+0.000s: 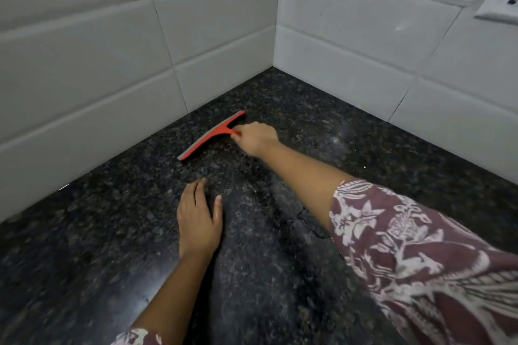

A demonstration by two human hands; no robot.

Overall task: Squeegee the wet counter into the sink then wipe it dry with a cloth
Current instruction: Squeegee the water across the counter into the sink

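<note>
A person's right hand (256, 138) reaches toward the far corner of the dark granite tabletop (280, 260), fingers (238, 129) curled around the short handle of a red squeegee (213, 134). The blade lies on the stone just beside the tiled wall (98, 78), apparently the starting line for a pull across the wet surface. The left hand (197, 221) rests flat nearer the body, fingers straight and holding nothing, likely bracing the long reach. Neither sink nor cloth is in view.

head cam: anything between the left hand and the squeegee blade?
Only bare dark counter, in the head view. The left hand rests flat on it, apart from the squeegee, whose handle the right hand grips.
</note>
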